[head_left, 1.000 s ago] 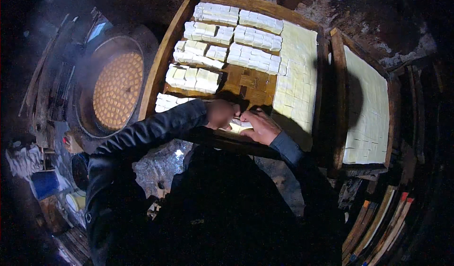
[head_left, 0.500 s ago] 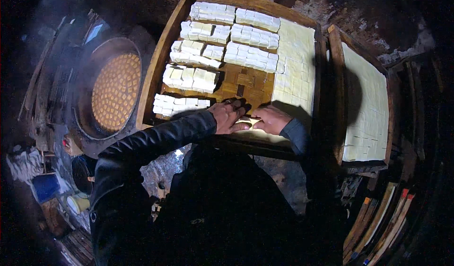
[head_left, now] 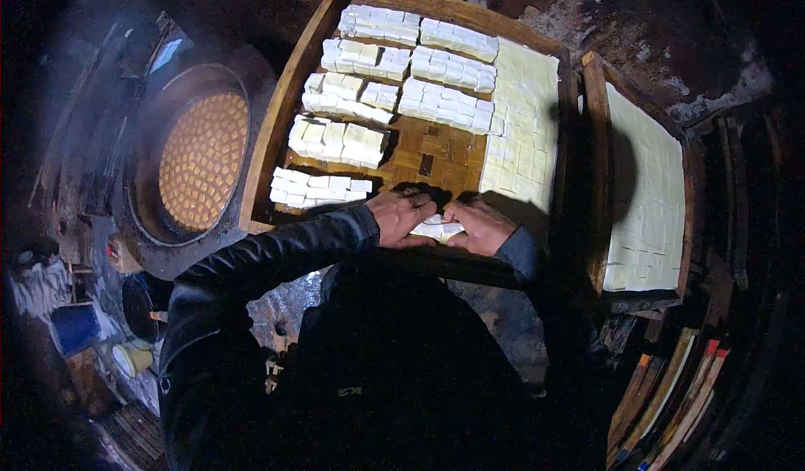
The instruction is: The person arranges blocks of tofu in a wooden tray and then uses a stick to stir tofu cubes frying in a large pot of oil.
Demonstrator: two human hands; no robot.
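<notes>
Near the front edge of a wooden tray (head_left: 295, 67), my left hand (head_left: 399, 218) and my right hand (head_left: 481, 226) are closed on a small row of white tofu pieces (head_left: 438, 229). The left fingers press from one end and the right fingers from the other; some fingertips are hidden in shadow. Left of my hands, cut tofu blocks (head_left: 339, 141) stand in stacked rows, with a lower row (head_left: 319, 188) closest to my left wrist. Beyond my right hand spreads a scored, uncut-looking tofu sheet (head_left: 524, 106).
On the left, a large round pan (head_left: 201, 157) holds many golden pieces in liquid, with steam nearby. A second wooden frame with a tofu slab (head_left: 646, 194) is at the right. Wooden sticks (head_left: 688, 395), a blue container (head_left: 75, 330) and a pale bucket (head_left: 132, 359) are lower down.
The tofu between my hands has turned so that more of its white, cut faces shows. My left hand has shifted slightly left and down.
</notes>
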